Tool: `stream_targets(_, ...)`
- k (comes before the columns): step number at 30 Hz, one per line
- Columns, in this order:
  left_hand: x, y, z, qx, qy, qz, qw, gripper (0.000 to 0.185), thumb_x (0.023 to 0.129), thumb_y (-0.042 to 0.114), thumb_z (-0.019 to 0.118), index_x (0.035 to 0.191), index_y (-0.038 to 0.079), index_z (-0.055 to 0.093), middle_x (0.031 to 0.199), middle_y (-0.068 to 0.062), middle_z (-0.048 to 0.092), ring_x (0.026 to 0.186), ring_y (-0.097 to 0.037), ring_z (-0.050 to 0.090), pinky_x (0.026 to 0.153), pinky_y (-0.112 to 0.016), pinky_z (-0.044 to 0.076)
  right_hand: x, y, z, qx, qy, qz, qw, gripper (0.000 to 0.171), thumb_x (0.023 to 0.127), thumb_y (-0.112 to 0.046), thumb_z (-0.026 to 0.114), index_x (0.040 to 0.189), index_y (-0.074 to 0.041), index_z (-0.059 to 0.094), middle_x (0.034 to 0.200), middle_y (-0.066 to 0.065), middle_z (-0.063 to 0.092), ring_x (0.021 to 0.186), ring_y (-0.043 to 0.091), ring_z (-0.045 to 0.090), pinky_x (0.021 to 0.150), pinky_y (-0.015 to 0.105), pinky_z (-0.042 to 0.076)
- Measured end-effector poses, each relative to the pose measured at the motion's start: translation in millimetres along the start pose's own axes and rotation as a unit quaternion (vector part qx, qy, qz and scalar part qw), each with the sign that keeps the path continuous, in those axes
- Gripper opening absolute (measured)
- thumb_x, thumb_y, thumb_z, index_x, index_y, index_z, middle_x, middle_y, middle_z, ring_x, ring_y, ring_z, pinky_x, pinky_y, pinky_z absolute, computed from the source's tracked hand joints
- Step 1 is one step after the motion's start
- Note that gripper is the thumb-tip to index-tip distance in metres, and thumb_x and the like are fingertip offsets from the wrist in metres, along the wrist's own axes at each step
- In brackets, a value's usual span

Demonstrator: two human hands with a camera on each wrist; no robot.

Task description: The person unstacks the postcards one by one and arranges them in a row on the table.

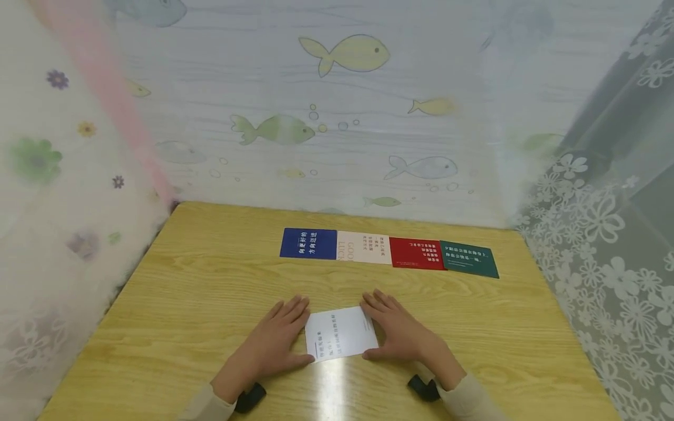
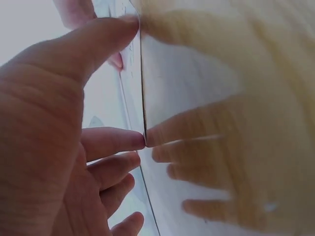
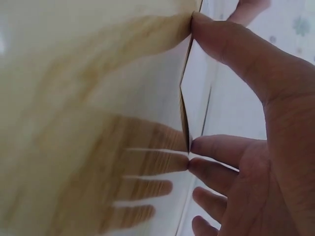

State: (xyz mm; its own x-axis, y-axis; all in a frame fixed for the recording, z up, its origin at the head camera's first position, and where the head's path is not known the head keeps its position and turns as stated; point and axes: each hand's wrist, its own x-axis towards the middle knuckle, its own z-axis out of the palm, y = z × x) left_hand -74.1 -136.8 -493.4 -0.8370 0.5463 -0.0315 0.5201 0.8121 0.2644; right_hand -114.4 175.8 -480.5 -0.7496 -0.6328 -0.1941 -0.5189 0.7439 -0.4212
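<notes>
A white card (image 1: 341, 332) with dark printed characters lies on the wooden table in front of me, slightly tilted in the head view. Along its left side rests my left hand (image 1: 275, 342), thumb at the near corner and forefinger at the far one, fingers fairly straight. My right hand (image 1: 398, 332) mirrors this on the right side, its thumb and fingertips touching the corners. Seen edge-on in the right wrist view, the card (image 3: 196, 69) shows a bend between thumb and forefinger. In the left wrist view, the left thumb (image 2: 110, 37) touches the card's edge.
Farther back, a blue card (image 1: 308, 244), a cream card (image 1: 363, 248), a red card (image 1: 418, 254) and a green card (image 1: 470, 259) lie side by side in a row. Behind the table (image 1: 210, 280) hangs a fish-print curtain (image 1: 337, 146); lace fabric (image 1: 605, 263) borders the right.
</notes>
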Motion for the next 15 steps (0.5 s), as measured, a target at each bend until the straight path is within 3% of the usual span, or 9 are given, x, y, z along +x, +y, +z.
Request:
stream_targets(4, -1.0, -0.5, -0.8, -0.009, 0.004, 0.005, 0.9999, 0.086, 0.088, 0.059, 0.068, 0.148, 0.0, 0.051, 0.162, -0.015, 0.038, 0.153, -0.034, 0.029, 0.124, -0.055, 0.026, -5, -3, 1, 0.002, 0.005, 0.001, 1.0, 0.098, 0.079, -0.047, 0.083, 0.156, -0.004, 0.04, 0.166, 0.01, 0.032, 0.156, 0.035, 0.018, 0.127, 0.054, 0.018)
stream_targets(10, -2.5, -2.7, -3.0, -0.035, -0.001, 0.012, 0.9993, 0.094, 0.082, 0.063, 0.073, 0.148, 0.0, 0.05, 0.162, -0.016, 0.036, 0.153, -0.035, 0.028, 0.124, -0.055, 0.025, -11, -6, 3, -0.008, 0.007, 0.009, 1.0, 0.097, 0.079, -0.048, 0.084, 0.155, -0.006, 0.041, 0.165, 0.008, 0.035, 0.156, 0.034, 0.019, 0.127, 0.052, 0.019)
stream_targets(15, -2.0, -1.2, -4.3, -0.062, -0.008, 0.005, 0.998, 0.089, 0.079, 0.058, 0.077, 0.144, 0.001, 0.055, 0.163, -0.016, 0.035, 0.154, -0.035, 0.026, 0.125, -0.054, 0.024, -15, -7, 4, -0.007, 0.011, 0.009, 1.0, 0.097, 0.079, -0.049, 0.083, 0.155, -0.005, 0.042, 0.164, 0.009, 0.035, 0.156, 0.033, 0.02, 0.127, 0.052, 0.02)
